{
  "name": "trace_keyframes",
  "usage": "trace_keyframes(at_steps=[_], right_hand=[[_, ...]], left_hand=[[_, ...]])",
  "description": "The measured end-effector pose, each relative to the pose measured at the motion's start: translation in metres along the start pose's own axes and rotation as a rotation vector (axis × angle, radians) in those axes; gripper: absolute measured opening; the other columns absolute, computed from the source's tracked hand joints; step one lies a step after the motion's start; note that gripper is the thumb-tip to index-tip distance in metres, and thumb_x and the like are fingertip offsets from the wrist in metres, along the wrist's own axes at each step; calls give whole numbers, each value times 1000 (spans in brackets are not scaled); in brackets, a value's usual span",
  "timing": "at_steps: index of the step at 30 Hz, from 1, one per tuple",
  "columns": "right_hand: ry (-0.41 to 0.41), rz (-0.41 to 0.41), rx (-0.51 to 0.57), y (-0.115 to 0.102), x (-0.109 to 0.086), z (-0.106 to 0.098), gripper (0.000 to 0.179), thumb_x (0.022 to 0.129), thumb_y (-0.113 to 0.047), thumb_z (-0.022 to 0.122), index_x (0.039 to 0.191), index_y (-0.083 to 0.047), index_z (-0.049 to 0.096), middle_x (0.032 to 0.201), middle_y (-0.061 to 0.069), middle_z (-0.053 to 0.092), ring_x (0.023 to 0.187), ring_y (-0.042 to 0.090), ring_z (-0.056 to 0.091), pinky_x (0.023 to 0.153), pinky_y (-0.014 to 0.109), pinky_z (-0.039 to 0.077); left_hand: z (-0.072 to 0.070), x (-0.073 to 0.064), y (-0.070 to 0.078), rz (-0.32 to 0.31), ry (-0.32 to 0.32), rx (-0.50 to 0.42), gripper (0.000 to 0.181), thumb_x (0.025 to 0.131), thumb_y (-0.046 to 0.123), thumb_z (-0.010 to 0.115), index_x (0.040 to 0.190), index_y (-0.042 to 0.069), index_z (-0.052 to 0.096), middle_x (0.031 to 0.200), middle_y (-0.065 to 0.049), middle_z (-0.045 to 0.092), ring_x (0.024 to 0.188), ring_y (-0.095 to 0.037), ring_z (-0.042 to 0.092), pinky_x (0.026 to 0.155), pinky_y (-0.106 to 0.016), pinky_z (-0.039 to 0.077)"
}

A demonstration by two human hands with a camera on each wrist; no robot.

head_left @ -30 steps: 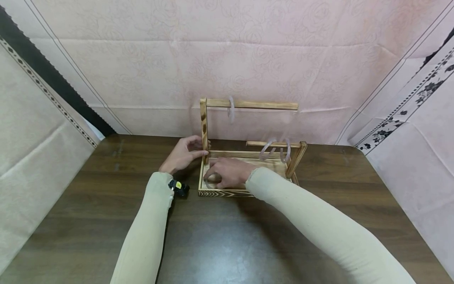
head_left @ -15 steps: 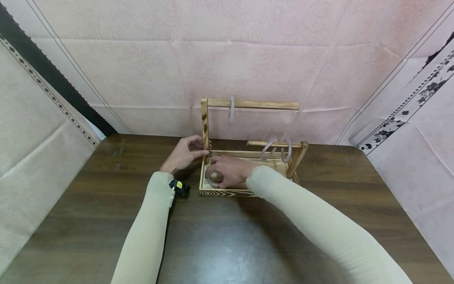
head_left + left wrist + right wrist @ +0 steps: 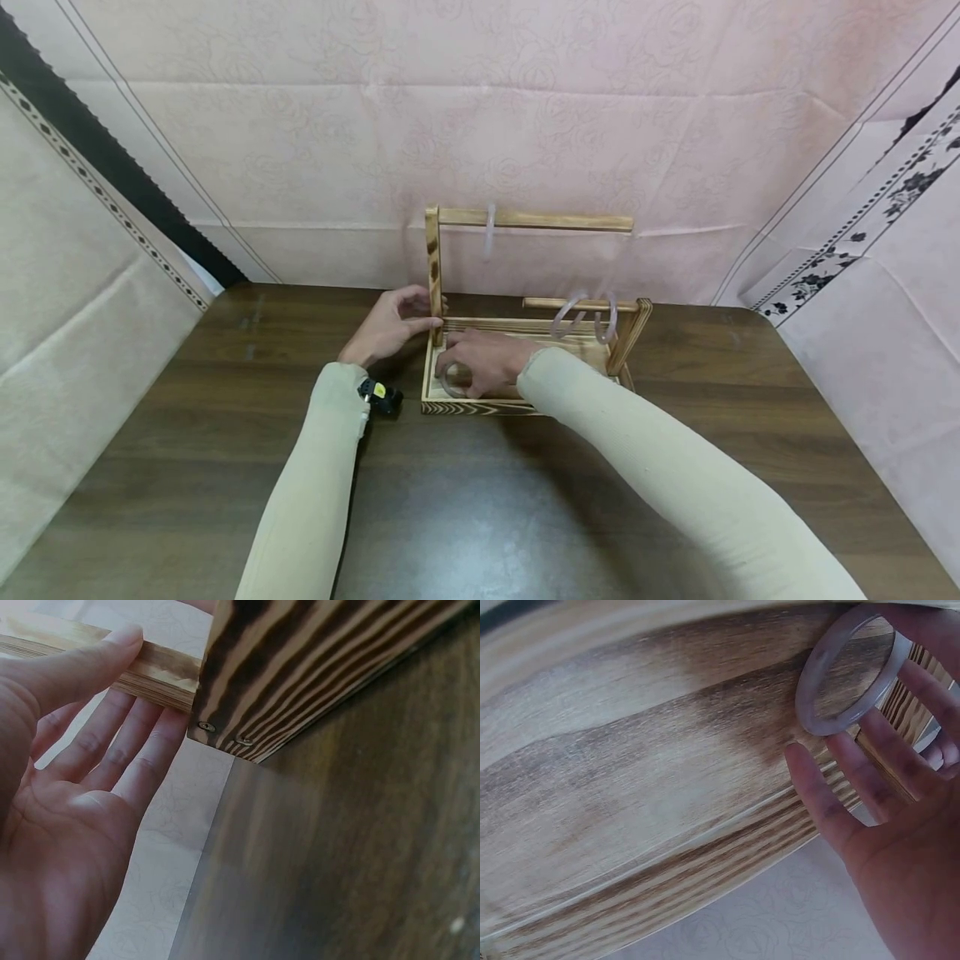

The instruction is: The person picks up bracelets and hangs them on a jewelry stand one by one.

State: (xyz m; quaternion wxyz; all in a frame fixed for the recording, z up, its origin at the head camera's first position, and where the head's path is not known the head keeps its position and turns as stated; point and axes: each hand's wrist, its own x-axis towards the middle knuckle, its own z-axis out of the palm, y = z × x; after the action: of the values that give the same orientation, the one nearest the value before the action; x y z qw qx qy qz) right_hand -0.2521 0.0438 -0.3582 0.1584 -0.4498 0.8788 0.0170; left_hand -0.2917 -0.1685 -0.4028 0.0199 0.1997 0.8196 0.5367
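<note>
A wooden stand has a shallow tray (image 3: pixel 457 407) and a tall left post (image 3: pixel 433 271). My left hand (image 3: pixel 386 329) pinches this post near its base, thumb (image 3: pixel 90 666) on one face and fingers behind. Inside the tray's left end, my right hand (image 3: pixel 487 364) holds a pale translucent bangle (image 3: pixel 808 691) between thumb and fingers, tilted up on its edge. Part of the bangle is hidden behind the fingers in the head view. Another bangle (image 3: pixel 490 237) hangs from the upper bar (image 3: pixel 562 222). Two more bangles hang on the lower bar (image 3: pixel 538 303).
The stand is near the back edge of the brown wood table (image 3: pixel 225 433), close to a pink patterned cloth backdrop (image 3: pixel 525 150). A short right post (image 3: pixel 628 337) carries the lower bar. A black wrist device (image 3: pixel 384 398) sits on my left wrist.
In my right hand the bangle has turned slightly, so more of its ring shows than a second ago. My left hand has stayed on the post.
</note>
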Motion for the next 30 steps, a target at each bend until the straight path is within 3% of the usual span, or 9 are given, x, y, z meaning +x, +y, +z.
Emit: trace_keyframes(at_steps=[12, 21, 30], right_hand=[[56, 14, 58, 0, -3, 1, 58, 80, -19, 86, 133, -26, 64, 140, 4, 49, 132, 28, 50, 109, 41, 47], [123, 2, 23, -1, -3, 2, 62, 80, -21, 87, 136, -23, 61, 142, 4, 49, 137, 29, 46, 113, 43, 44], [169, 19, -74, -4, -7, 5, 61, 80, -25, 86, 136, -27, 60, 142, 2, 47, 138, 28, 45, 102, 42, 53]], left_hand=[[0, -1, 1, 3, -4, -11, 31, 93, 14, 76, 122, 10, 67, 119, -10, 72, 114, -25, 67, 102, -42, 51], [-1, 1, 0, 7, -4, -8, 29, 93, 14, 76, 120, 11, 67, 118, -9, 72, 114, -24, 67, 103, -44, 51], [-1, 0, -1, 5, -4, -14, 28, 93, 14, 76, 119, 12, 67, 118, -8, 72, 114, -24, 67, 104, -45, 50]])
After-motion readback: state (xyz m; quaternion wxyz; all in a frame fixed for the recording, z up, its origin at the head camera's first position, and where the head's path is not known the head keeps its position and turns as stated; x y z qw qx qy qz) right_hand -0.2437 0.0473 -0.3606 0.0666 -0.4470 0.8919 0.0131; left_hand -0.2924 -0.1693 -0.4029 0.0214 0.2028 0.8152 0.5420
